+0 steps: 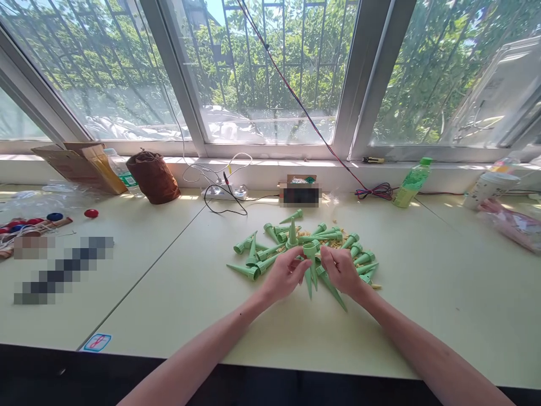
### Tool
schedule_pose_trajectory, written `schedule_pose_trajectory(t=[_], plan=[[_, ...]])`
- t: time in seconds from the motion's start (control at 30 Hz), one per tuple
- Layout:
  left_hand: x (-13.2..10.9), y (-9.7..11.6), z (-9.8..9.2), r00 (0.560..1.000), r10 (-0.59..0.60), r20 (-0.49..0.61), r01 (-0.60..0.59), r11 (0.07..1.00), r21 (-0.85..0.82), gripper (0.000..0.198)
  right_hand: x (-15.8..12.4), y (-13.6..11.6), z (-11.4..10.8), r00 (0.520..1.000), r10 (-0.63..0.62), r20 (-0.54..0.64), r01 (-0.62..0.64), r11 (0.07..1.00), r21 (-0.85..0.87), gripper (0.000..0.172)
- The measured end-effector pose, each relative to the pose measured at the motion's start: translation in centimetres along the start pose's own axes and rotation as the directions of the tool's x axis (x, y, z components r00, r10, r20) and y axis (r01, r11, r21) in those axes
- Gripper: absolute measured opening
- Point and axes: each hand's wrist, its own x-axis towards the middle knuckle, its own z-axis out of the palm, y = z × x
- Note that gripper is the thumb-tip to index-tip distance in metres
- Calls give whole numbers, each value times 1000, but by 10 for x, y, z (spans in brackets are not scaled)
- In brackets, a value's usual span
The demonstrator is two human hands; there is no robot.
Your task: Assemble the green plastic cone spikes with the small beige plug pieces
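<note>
My left hand [286,274] grips a green plastic watering spike [310,250] near its wide round cup, open end up and point down. Close to that cup, on the right, my right hand [341,272] is closed with its fingers curled in; whatever it pinches is hidden or too small to make out. Around and behind both hands lies a loose pile of similar green spikes [249,272], pointing in many directions. One spike [292,234] stands upright with its tip up. Small yellowish pieces [337,243] are scattered among the pile.
Along the windowsill stand a brown bag [153,177], a power strip [225,192] with cables, a small box [301,194], a green bottle [413,183] and a patterned cup [490,190]. Red and blue balls [91,213] lie at the left. The table's edge runs in front.
</note>
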Motion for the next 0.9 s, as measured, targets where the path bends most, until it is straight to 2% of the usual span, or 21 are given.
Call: schedule_pose_trajectory(t=[0.2,0.3,0.4,0.57,0.63,0.7,0.8,0.9], plan=[[-2,-1,-2,989,144,-20,-138,971,197,25,1,-2,0,1000,-9,-17,9,1000,-5,49],[-4,0,0,985,170,-32,-158,961,225,24,1,-4,0,999,-37,-39,36,999,-28,48],[-4,-2,6,989,129,-67,-115,976,185,23,1,-6,1,994,-61,-87,56,996,-67,47],[-2,-6,12,988,-25,-150,18,999,-51,30,-1,-7,0,983,-63,-172,45,993,-107,45],[0,-4,10,991,-102,-91,86,983,-162,45,-1,-6,0,984,-72,-165,52,991,-123,44],[1,0,6,986,-165,21,164,947,-278,60,0,-6,0,988,-108,-114,93,987,-129,43],[2,6,2,976,-187,116,217,905,-365,62,0,-5,0,986,-160,-37,156,983,-95,40],[2,9,0,973,-182,144,223,903,-366,54,0,-3,0,989,-145,-24,143,987,-70,39]])
